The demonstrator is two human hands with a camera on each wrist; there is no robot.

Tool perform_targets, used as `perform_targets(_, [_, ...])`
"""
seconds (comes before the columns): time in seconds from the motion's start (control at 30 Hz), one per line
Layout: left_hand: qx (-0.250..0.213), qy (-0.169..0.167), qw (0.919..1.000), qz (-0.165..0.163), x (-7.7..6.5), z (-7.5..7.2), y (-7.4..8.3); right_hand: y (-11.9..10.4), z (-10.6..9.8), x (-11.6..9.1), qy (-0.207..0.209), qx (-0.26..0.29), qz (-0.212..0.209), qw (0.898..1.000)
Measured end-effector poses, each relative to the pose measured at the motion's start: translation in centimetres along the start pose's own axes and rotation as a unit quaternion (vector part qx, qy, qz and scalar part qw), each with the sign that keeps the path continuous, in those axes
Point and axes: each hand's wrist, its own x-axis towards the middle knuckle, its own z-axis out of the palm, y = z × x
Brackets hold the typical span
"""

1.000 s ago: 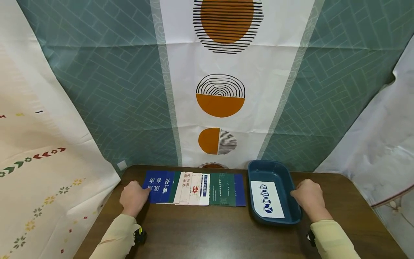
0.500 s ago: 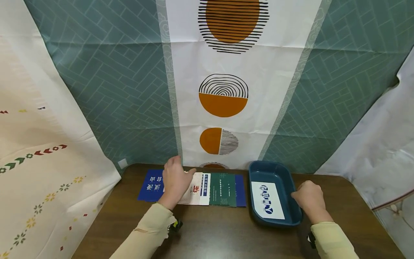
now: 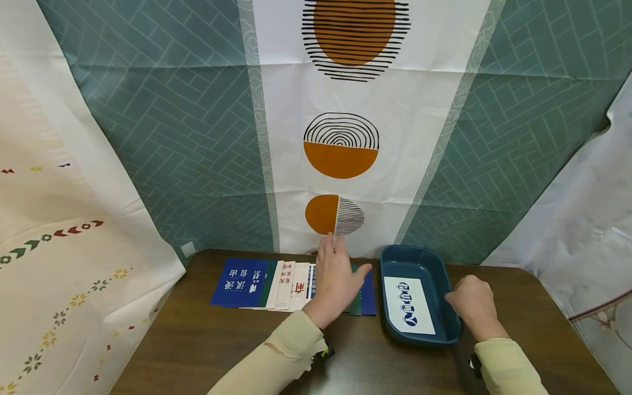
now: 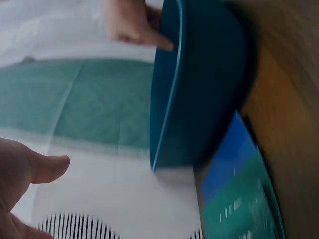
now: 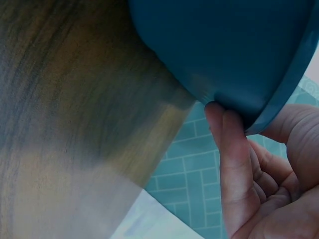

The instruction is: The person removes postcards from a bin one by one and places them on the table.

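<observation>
My left hand point(image 3: 336, 277) hovers over the right part of a row of overlapping cards, its fingers straight and the thumb spread to the right, holding nothing. Under it, a green card point(image 4: 239, 206) and a blue card point(image 3: 367, 293) are partly covered. Farther left lie white cards point(image 3: 285, 285) and dark blue cards point(image 3: 239, 282) with printed characters. My right hand point(image 3: 474, 302) pinches the right rim of a dark teal plastic tray point(image 3: 417, 260), thumb inside and fingers against the outer wall. A white card point(image 3: 408, 305) with blue lettering lies in the tray.
The brown wooden table point(image 3: 197, 351) meets a patterned cloth backdrop point(image 3: 340, 82) right behind the cards and tray. Pale cloth point(image 3: 64, 247) hangs along the left side, and more white cloth point(image 3: 582, 241) hangs on the right.
My left hand has moved right along the row from its left end, its fingers now straightened. The leftmost blue card shifted slightly left. My right hand keeps its grip on the tray.
</observation>
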Motion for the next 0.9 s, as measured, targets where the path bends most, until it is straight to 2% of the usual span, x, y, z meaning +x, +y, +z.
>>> perform_targets(0.13, [0.006,-0.018,0.9993,0.033,-0.7,1.5,2.3,-0.1,0.0,0.0,-0.006,-0.003,0.008,1.000])
perform_targets(0.23, [0.008,-0.035,0.9983,0.045,-1.3,2.7,4.0,-0.1,-0.1,0.0,-0.014,-0.002,0.015,1.000])
perform_targets(0.47, [0.007,-0.115,0.9929,0.030,-2.7,5.9,7.1,-0.1,-0.3,0.1,-0.017,-0.008,0.007,1.000])
perform_targets(0.67, [0.081,-0.164,0.9819,0.050,-3.7,8.8,8.4,-0.1,-0.3,0.2,-0.023,-0.006,0.004,1.000])
perform_targets(0.9, [0.190,-0.177,0.9644,0.052,-4.7,11.6,9.2,0.1,-0.1,0.3,-0.007,-0.004,0.002,1.000])
